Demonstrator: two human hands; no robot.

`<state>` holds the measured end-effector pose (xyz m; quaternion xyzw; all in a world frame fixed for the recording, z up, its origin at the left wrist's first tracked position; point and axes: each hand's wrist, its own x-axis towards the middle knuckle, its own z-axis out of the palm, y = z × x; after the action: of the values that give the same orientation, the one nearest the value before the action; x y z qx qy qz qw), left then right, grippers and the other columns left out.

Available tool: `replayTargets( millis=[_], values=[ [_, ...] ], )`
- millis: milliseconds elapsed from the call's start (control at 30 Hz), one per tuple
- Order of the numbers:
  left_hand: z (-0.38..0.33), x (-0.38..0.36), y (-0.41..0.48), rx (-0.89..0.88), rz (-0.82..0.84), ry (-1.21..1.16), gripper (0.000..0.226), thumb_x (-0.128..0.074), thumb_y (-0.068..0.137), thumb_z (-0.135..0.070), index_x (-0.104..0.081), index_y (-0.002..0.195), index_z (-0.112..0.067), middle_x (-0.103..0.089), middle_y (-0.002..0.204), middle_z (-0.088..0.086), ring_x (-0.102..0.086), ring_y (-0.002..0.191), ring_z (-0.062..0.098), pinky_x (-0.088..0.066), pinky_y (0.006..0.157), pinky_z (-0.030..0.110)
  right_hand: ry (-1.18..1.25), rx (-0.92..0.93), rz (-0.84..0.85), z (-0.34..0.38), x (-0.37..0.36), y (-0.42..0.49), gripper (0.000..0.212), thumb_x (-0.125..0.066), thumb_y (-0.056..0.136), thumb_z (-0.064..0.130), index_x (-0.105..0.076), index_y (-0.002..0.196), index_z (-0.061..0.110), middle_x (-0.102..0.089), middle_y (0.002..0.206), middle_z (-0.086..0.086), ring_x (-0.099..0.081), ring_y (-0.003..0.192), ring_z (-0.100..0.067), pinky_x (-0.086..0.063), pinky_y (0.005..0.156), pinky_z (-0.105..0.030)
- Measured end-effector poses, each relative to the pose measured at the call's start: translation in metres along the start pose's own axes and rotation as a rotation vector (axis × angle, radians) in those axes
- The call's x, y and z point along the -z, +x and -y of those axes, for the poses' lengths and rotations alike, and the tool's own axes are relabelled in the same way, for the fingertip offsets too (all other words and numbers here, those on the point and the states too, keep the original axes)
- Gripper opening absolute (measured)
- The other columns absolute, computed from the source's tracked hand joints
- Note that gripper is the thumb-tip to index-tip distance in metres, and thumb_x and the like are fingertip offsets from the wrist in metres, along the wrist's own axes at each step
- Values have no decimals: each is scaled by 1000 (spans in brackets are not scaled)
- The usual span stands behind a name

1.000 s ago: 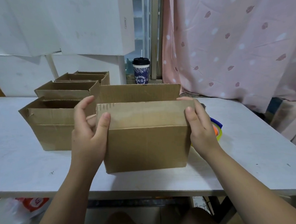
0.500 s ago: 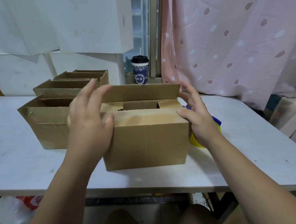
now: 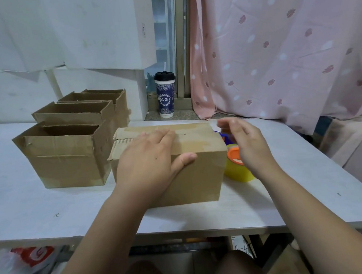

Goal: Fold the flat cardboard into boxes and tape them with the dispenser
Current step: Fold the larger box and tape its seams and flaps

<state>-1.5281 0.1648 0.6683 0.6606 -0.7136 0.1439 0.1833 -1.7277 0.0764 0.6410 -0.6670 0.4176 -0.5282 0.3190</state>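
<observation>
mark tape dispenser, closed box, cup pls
tape dispenser (image 3: 236, 172): head view, on the yellow roll.
closed box (image 3: 199, 178): head view, on the front face.
cup (image 3: 165, 97): head view, on the blue sleeve.

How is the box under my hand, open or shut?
Shut: top flaps of the brown cardboard box lie flat under the left hand.

The closed box (image 3: 199, 178) sits on the surface (image 3: 53, 208) before you, with your left grip (image 3: 147, 158) flat on its top; to its left three open boxes run back in a row, the nearest box (image 3: 67, 163), the middle box (image 3: 72, 113) and the farthest box (image 3: 101, 94); the tape dispenser (image 3: 236, 167) lies just right of the closed box, beneath your right grip (image 3: 248, 141); the cup (image 3: 165, 95) stands behind on the window sill (image 3: 174, 116), left of the curtain (image 3: 277, 56).
</observation>
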Motion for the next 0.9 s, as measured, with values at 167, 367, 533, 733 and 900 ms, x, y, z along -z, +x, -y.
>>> replayTargets(
  millis=[167, 367, 533, 733, 900],
  values=[
    [0, -2, 2, 31, 16, 29, 94, 1, 69, -76, -40, 141, -31, -41, 146, -13, -39, 131, 14, -31, 103, 29, -667, -114, 38, -15, 37, 15, 10, -58, 89, 25, -62, 91, 33, -59, 107, 5, -52, 91, -6, -36, 77, -22],
    [0, -4, 2, 23, 16, 62, 91, -1, 71, -76, -40, 140, -33, -42, 144, -14, -41, 129, 14, -36, 99, 30, -880, -125, -4, -31, 39, 18, 30, -56, 89, 46, -64, 113, 30, -54, 119, 1, -44, 115, -23, -39, 92, -35],
    [1, -4, 3, 18, 15, 78, 89, -2, 72, -76, -42, 139, -33, -44, 143, -14, -44, 127, 14, -39, 94, 30, -920, -342, 384, -38, 54, 45, 54, -68, 81, 21, -51, 132, 26, -60, 117, -2, -54, 95, -19, -42, 74, -27],
    [1, -6, 4, 24, -12, 78, 88, -4, 74, -76, -47, 136, -32, -49, 139, -14, -51, 121, 15, -44, 87, 30, -1040, -394, 462, -47, 47, 59, 27, -66, 80, 17, -62, 106, 13, -64, 95, -8, -59, 82, -23, -47, 54, -27],
    [2, -7, 3, 33, -30, 68, 86, -6, 74, -76, -49, 134, -33, -51, 136, -15, -53, 119, 16, -46, 81, 31, -622, -660, 448, -51, 56, 61, 8, -62, 79, 4, -62, 86, 6, -65, 74, -13, -65, 58, -22, -51, 46, -25]
  ],
)
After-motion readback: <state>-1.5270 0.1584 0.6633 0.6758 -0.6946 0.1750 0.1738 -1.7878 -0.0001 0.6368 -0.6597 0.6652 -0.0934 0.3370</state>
